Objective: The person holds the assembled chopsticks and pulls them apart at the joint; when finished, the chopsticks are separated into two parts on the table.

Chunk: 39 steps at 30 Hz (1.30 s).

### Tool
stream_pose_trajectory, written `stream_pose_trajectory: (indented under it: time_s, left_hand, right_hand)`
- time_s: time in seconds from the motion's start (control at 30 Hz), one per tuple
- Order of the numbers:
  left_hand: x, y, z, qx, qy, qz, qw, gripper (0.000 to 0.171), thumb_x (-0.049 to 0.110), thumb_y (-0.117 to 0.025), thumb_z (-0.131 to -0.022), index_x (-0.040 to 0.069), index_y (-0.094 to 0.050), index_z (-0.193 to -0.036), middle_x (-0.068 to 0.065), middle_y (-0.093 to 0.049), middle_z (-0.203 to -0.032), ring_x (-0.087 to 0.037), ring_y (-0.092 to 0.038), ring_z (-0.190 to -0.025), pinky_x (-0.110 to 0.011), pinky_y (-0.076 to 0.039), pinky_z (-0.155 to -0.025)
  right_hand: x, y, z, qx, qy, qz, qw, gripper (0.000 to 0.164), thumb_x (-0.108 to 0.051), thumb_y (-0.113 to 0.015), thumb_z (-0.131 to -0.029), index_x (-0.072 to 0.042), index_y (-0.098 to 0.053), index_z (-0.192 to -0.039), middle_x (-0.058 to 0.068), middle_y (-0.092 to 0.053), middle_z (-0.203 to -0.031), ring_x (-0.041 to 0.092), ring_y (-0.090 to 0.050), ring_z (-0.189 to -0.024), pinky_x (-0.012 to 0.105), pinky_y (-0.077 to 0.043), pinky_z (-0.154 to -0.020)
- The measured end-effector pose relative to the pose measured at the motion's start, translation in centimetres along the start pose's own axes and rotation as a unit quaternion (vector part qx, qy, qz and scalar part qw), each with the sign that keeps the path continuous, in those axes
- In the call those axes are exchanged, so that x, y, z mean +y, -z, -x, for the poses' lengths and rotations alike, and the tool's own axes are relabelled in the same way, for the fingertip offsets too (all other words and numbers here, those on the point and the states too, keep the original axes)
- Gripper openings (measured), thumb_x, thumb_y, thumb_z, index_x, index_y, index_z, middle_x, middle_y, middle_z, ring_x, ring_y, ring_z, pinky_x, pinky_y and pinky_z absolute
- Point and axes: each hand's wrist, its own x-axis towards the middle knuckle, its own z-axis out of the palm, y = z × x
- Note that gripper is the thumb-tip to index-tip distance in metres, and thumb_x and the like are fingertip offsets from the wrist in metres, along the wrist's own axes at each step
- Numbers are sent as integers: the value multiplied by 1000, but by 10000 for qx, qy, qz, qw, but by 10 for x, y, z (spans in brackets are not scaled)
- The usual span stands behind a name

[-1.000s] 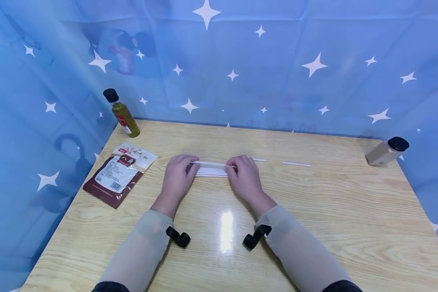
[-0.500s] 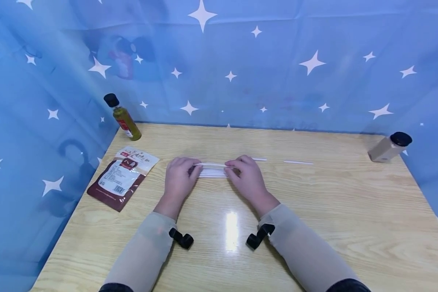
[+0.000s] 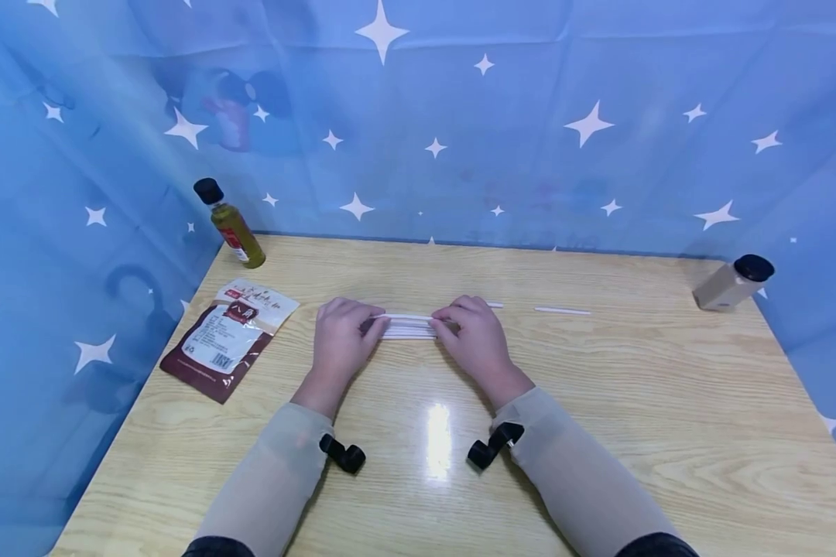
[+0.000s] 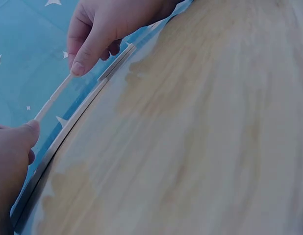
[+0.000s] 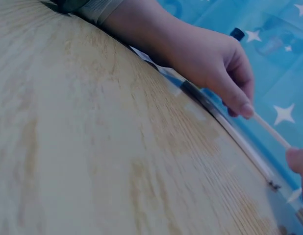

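Left hand: thumb and fingers clamped on one end of the held stick; left hand [image 3: 341, 333] palm side toward the desk, knuckles toward the far edge.
Right hand: thumb and fingers clamped on the other end of the same stick; right hand [image 3: 475, 336] mirrors the left.
Held stick: thin, white; held stick [image 3: 409, 316] spans the gap between the two hands, roughly parallel to the far edge of the desk [image 3: 634, 425]. Both wrist views show it raised clear of the surface. Left wrist view: a fine mark crosses it partway along.
Row of sticks: several white lengths laid side by side, parallel to the far edge; row of sticks [image 3: 409, 332] lies flat between the hands, nearer the far edge than the near one. Ends partly hidden by the hands; count cannot be read.
Loose pieces: one white piece [image 3: 495, 305] just beyond the right hand; a second white piece [image 3: 562, 311] farther toward the right edge, apart from the first.
Far left corner: bottle [image 3: 238, 236], black cap, greenish contents, red and white label.
Left edge: printed pouch [image 3: 228, 340], maroon and white, lying flat, nearer the far corner.
Far right corner: jar [image 3: 728, 286], greyish body, black lid.
Behind far edge: blue curtain [image 3: 404, 100] with white stars.
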Motion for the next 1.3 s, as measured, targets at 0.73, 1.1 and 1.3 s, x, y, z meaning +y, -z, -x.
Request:
stream_pose_trajectory:
  time_s: [0.73,1.1,1.3]
  left_hand:
    - [23,-22,-11,-108,-114,20,9999,18,31,-82,-96,14,-84,-101,-2,-81,-98,-25,-70,-95,-47,-49,-91]
    - [44,-36,-21,-419,-129,-102,9990,17,33,-80,-98,17,-84,-102,1,-81,-99,-22,-69,-97,-43,-49,-90]
    - [56,-46,-22,-482,-268,-106,9984,17,35,-78,-100,19,-85,-101,3,-81,-98,-22,-69,-96,-44,-51,-92]
  right_hand:
    - [21,20,10,129,-320,-47,9994,12,-19,-83,-97,-8,-83,-101,4,-72,-96,23,-62,-91,40,-52,-81]
    - [36,39,18,316,-211,156,9992,13,-20,-83,-97,-7,-83,-100,5,-69,-92,25,-60,-88,42,-51,-80]
    - [44,52,26,353,-181,303,9988,12,-18,-84,-95,-6,-83,-99,7,-69,-92,28,-62,-90,44,-54,-83]
